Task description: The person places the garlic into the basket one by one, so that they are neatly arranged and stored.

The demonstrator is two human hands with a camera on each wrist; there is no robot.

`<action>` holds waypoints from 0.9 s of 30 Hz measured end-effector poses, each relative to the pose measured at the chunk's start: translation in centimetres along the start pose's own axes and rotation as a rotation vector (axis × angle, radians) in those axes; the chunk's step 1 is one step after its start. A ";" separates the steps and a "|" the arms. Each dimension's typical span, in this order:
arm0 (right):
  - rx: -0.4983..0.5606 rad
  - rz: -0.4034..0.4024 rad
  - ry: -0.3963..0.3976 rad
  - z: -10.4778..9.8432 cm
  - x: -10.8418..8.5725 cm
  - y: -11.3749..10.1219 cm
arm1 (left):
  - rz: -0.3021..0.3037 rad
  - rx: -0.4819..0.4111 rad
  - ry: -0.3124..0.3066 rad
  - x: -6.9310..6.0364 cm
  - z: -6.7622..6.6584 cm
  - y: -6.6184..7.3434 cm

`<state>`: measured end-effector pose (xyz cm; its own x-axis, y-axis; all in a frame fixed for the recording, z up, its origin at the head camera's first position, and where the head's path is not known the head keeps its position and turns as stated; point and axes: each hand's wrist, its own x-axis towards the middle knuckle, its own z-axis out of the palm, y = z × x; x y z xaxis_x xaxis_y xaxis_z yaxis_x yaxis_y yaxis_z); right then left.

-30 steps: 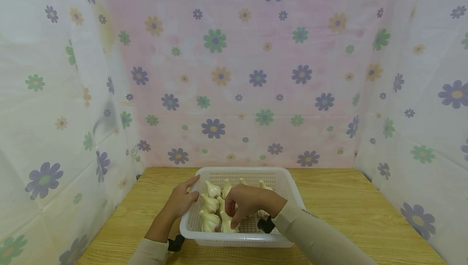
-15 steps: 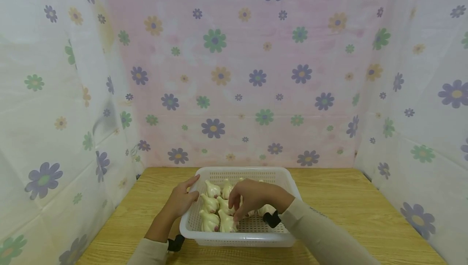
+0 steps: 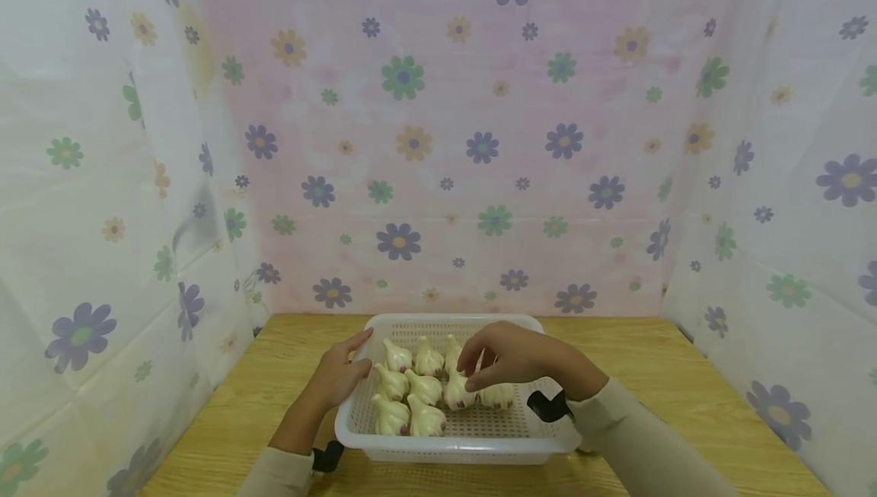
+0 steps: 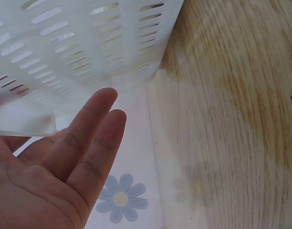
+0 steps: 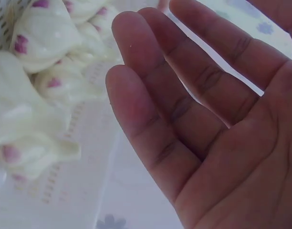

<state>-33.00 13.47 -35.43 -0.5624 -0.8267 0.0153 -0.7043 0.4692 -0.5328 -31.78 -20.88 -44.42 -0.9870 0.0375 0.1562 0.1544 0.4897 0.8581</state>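
Several white garlic bulbs [image 3: 427, 415] with purplish root ends lie in rows in a white plastic basket [image 3: 452, 445], most with their necks pointing away. My right hand [image 3: 510, 356] hovers over the basket's right part. Its thumb and fingertips are beside a bulb [image 3: 457, 392] in the middle row. In the right wrist view, its relaxed fingers [image 5: 146, 114] hold nothing. Partly under that hand lies another bulb [image 3: 496, 396]. My left hand [image 3: 337, 375] rests at the basket's left rim with index finger and thumb touching it. Its other fingers [image 4: 100, 138] extend outside the basket wall.
The basket stands on a wood-grain table [image 3: 274, 375]. Flower-patterned cloth [image 3: 452, 177] encloses the back and both sides. A small pale rounded thing [image 3: 586, 447] shows beside the right sleeve, outside the basket, mostly hidden.
My right hand has moved right and slightly away, from the front-row bulb to the middle row's right part. That front bulb now lies uncovered, its neck turned left. My left hand stays put.
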 end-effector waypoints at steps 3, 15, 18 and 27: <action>0.023 -0.006 0.033 -0.4 -1.2 0.3 | -0.003 -0.003 -0.001 0.0 0.0 0.0; 0.122 0.019 0.160 -1.2 -6.4 2.1 | 0.007 -0.008 -0.003 0.0 -0.1 0.1; 0.143 0.041 0.194 -1.2 -8.0 2.8 | 0.010 -0.002 0.000 0.0 -0.1 0.1; 0.139 0.066 0.287 -0.9 -11.6 5.6 | 0.009 0.012 0.005 0.1 -0.1 0.0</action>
<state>-30.77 25.94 -37.82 -0.7181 -0.6651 0.2046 -0.6075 0.4557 -0.6506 -31.83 -20.95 -44.35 -0.9853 0.0379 0.1665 0.1630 0.4999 0.8506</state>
